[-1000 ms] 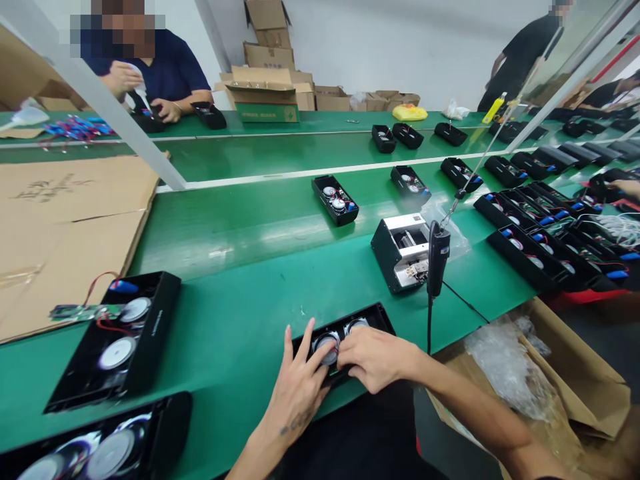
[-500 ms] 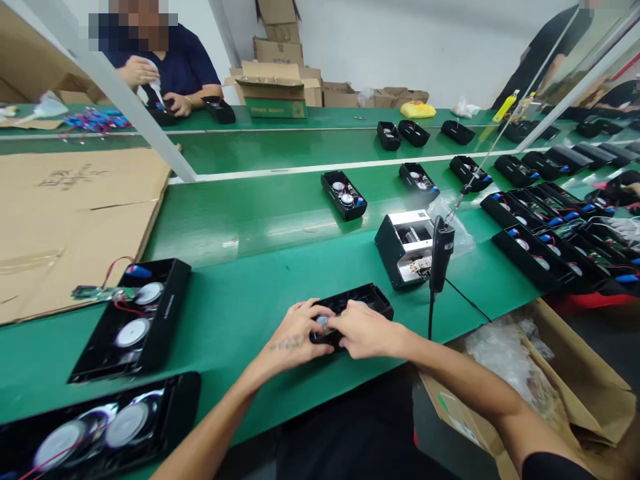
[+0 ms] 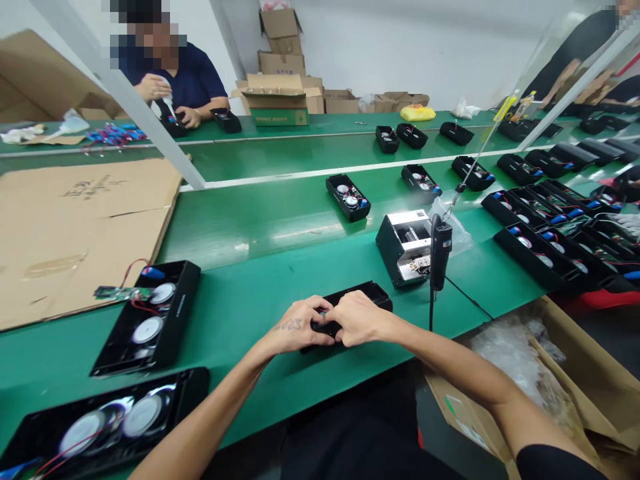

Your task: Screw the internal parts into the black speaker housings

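Note:
A black speaker housing (image 3: pixel 379 293) lies open side up on the green bench, slanting away to the right. My left hand (image 3: pixel 299 325) grips its left end, fingers bent over the opening and thumb at the near wall. Over the middle, my right hand (image 3: pixel 361 320) is closed in a pinch, its fingertips close to those of the left. What sits between the right fingertips is hidden, as is most of the housing's inside. Right of the hands, a black electric screwdriver (image 3: pixel 440 257) hangs before a black and silver screw feeder (image 3: pixel 406 247).
At left lie two open housings with white speaker cones, one with a circuit board (image 3: pixel 123 293) across its edge, beside a cardboard sheet (image 3: pixel 90 233). More housings (image 3: pixel 349 198) line the belt and fill the right. A co-worker (image 3: pixel 193 80) sits across; a carton (image 3: pixel 500 393) stands below right.
The view has shifted slightly, so the things at left sit further right. My right hand has moved a little left over the housing, closer to my left fingertips.

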Motion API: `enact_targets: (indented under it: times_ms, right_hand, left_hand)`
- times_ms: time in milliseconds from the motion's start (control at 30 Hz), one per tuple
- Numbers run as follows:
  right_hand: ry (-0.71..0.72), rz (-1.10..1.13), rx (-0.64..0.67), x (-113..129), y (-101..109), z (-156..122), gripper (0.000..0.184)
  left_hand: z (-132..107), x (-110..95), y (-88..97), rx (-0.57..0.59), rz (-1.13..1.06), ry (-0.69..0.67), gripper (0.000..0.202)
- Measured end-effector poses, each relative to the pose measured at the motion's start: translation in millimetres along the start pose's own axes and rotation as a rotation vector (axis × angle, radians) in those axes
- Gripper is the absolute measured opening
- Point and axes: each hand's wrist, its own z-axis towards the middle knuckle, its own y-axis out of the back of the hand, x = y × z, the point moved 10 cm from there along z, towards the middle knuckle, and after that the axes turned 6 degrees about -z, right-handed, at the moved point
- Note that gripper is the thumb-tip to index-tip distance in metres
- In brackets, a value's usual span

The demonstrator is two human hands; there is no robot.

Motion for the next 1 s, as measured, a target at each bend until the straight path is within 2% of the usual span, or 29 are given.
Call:
enact_targets:
  times_ms: [67,100,133,167,233,267,300,333,400,467,533,600,700,833,900,1000]
  right_hand:
    - [0.016,-0.016,-0.054,5,7,-12,0.032]
    - [0.009,0.01,-0.151,5,15,-22,0.031]
    - [-0.021,0.061,-0.308,0,26,-36,0.032]
    - [-0.082,0.119,-0.521,-11,38,-56,0.033]
    - [-0.314,0.19,-0.999,-48,49,-114,0.036]
    - [-0.466,0.18,-1.191,-68,44,-144,0.039]
    - [-0.614,0.155,-1.314,-87,35,-169,0.044]
    - [-0.747,0.131,-1.376,-106,24,-188,0.052]
    - [-0.951,0.15,-1.385,-147,7,-211,0.072]
    - [-1.034,0.285,-1.354,-189,-2,-224,0.077]
    - [-0.993,0.474,-1.335,-221,-4,-229,0.065]
    - [-0.907,0.605,-1.342,-238,-2,-231,0.049]
    - [-0.82,0.697,-1.407,-239,-5,-235,0.04]
    - [-0.646,0.861,-1.408,-228,-9,-218,0.04]
    - [-0.592,0.9,-1.43,-224,2,-214,0.04]
    - [-0.496,0.895,-1.534,-221,37,-216,0.044]
  left_hand:
    - [-5,-4,-3.1,-0.018,0.039,-0.025,0.015]
    - [-9,-6,-6.5,-0.035,0.066,-0.042,0.014]
    - [-14,-9,-10.6,-0.065,0.103,-0.07,0.013]
    - [-19,-11,-15.6,-0.104,0.144,-0.103,0.012]
    - [-33,-23,-21.5,-0.283,0.287,-0.247,0.007]
    - [-40,-27,-26.6,-0.357,0.338,-0.305,0.011]
    - [-47,-30,-30.7,-0.432,0.358,-0.357,0.014]
    - [-52,-31,-34.2,-0.49,0.355,-0.387,0.017]
    - [-57,-31,-38.1,-0.566,0.311,-0.413,0.018]
    - [-59,-30,-39.4,-0.592,0.268,-0.418,0.018]
    - [-59,-29,-40.2,-0.588,0.264,-0.42,0.015]
    - [-60,-28,-39.2,-0.595,0.271,-0.428,0.013]
    - [-56,-23,-37.2,-0.593,0.276,-0.426,0.014]
    - [-41,-25,-30.1,-0.603,0.321,-0.429,0.017]
    - [-34,-29,-25.9,-0.613,0.357,-0.455,0.019]
    - [-27,-32,-25.4,-0.579,0.424,-0.482,0.017]
